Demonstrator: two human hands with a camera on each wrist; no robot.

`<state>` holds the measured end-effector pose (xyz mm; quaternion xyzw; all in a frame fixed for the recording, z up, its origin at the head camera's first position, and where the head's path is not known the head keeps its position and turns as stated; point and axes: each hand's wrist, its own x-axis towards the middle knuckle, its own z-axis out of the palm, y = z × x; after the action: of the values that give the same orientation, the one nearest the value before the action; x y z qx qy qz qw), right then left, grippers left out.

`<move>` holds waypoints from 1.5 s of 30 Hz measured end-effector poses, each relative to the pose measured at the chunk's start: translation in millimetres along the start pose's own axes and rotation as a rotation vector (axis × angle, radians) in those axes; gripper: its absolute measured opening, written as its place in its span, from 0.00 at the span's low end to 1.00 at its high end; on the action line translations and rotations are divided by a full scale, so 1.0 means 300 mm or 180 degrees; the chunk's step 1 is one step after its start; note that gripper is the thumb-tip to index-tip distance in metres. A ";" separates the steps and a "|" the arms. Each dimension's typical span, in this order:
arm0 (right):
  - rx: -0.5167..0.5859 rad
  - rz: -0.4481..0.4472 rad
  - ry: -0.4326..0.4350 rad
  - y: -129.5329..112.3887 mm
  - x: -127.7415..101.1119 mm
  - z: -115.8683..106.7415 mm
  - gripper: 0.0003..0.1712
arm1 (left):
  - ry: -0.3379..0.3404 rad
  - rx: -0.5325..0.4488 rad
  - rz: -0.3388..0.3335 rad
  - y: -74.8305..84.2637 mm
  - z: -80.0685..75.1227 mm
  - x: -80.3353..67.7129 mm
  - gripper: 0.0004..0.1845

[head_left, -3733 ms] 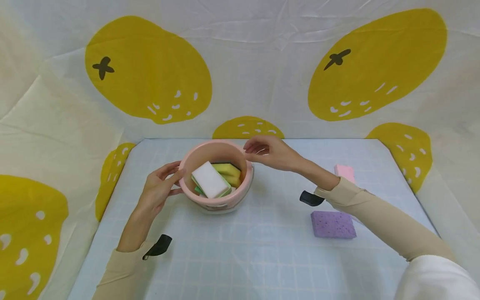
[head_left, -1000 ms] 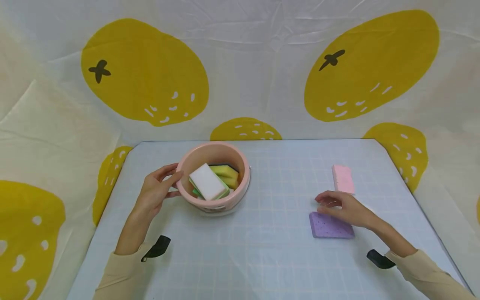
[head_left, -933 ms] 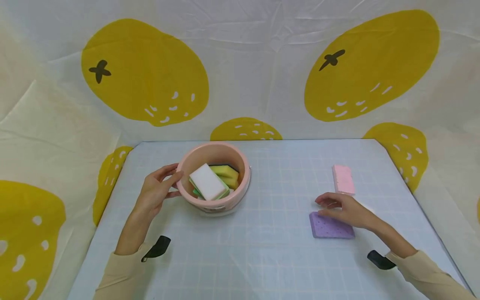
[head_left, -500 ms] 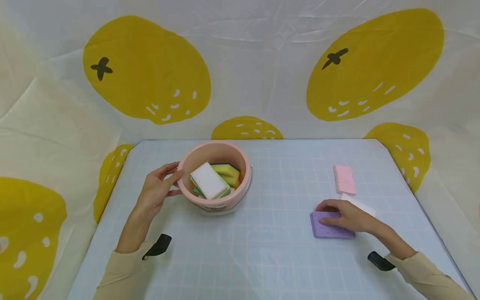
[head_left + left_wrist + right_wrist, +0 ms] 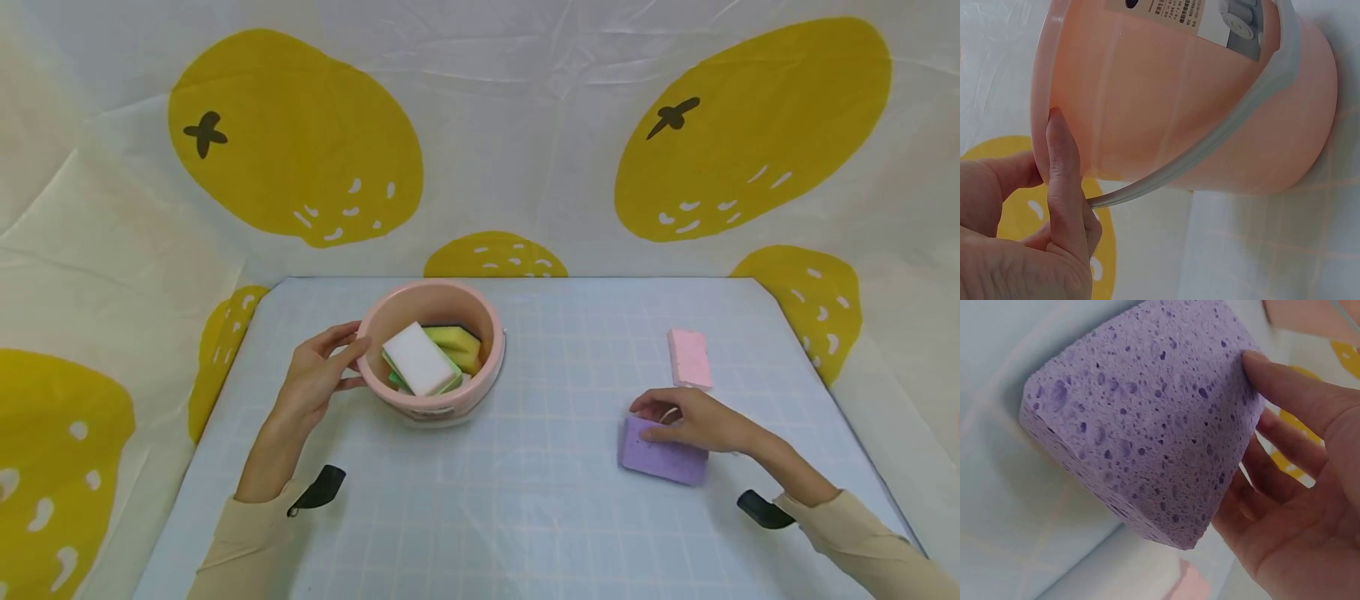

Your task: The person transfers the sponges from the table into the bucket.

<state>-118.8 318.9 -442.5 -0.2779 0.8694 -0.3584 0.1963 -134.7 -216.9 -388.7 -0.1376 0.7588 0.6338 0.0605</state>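
My left hand holds the pink bucket by its left rim. In the left wrist view, one finger lies along the outer wall just under the lip, close to the pale grey carrying handle. Inside the bucket, a white sponge with a green layer leans on yellow sponges. On the right, my right hand pinches a purple sponge full of pores, thumb on the face toward me and fingers behind it. The sponge is tilted, its far edge raised over the table.
A pink sponge lies on the table behind my right hand. Beside it in the right wrist view is a white block, mostly hidden in the head view. A curtain with yellow fruit prints hangs around the pale blue gridded table.
My right hand has come from the bucket's right rim over to the purple sponge, grasped it and tipped its far edge up. My left hand has stayed at the bucket.
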 end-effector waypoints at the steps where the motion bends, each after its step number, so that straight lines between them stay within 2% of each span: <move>1: 0.0034 0.0005 -0.0022 -0.003 0.001 -0.005 0.21 | -0.0004 0.0002 -0.0006 0.000 0.000 0.001 0.30; 8: 0.0167 -0.0085 -0.0083 -0.020 0.004 -0.035 0.19 | -0.0016 0.0021 -0.0030 0.008 0.003 0.000 0.31; 18: 0.0179 -0.0266 -0.0084 -0.036 0.038 -0.065 0.16 | -0.0023 0.0043 -0.0024 0.010 -0.001 -0.003 0.31; 26: 0.0343 -0.0072 -0.0131 -0.081 0.061 -0.097 0.16 | -0.0032 -0.0005 -0.0026 0.007 -0.004 -0.004 0.31; 34: 0.0587 -0.0070 -0.0203 -0.133 0.080 -0.129 0.16 | -0.0040 -0.0039 -0.0048 0.005 -0.005 -0.002 0.31; 45: 0.0546 0.0228 -0.0130 -0.215 0.125 -0.169 0.18 | -0.0040 -0.0036 -0.0012 0.006 -0.004 -0.002 0.30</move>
<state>-153.0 283.7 -366.9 -0.2360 0.8407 -0.4184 0.2498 -134.6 -217.8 -386.6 -0.1354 0.7546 0.6387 0.0656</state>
